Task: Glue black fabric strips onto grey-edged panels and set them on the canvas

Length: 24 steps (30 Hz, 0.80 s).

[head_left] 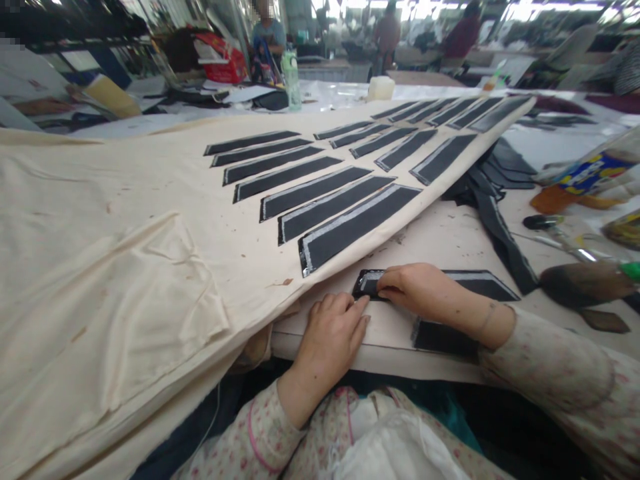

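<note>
Handwork on a black strip point(483, 285), which lies on a pale work surface point(425, 230) just beyond the right-hand edge of the cream cloth point(145, 177). The right hand point(423, 290) has thumb and fingertips drawn together at the strip's cloth-side end; whether they pinch its edge cannot be told. The left hand point(333, 330), nearer the cloth, rests with fingers loosely apart, clamped on nothing, one tip at the strip's corner. Similar strips point(360, 228) lie in rows on the cloth; a second loose strip point(443, 337) lies right of it, partly beneath the right forearm. The step in hand is judged to be edge-working; the next move calls for fingertip pressure along the pale border, the corner kept steady.
</note>
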Each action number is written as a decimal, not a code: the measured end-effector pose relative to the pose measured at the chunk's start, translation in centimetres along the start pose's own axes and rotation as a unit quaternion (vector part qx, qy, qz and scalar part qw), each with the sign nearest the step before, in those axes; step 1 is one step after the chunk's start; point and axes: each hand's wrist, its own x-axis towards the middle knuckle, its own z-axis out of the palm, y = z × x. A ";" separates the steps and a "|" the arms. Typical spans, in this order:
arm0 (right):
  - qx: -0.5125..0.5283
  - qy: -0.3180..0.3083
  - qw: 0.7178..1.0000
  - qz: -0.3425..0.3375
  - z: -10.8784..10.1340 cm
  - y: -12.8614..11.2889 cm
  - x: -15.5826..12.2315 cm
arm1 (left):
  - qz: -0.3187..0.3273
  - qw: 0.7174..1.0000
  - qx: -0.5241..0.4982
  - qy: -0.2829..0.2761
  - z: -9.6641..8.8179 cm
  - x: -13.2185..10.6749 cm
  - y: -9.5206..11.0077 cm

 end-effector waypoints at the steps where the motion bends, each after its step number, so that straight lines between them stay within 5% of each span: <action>1: 0.006 0.000 1.000 -0.001 0.0 0.1 0.0 | 0.000 1.000 0.001 -0.002 0.0 0.0 0.0; 24: 0.025 -0.003 1.000 0.009 0.1 0.4 0.2 | 0.022 1.000 0.017 0.000 0.1 -0.2 0.2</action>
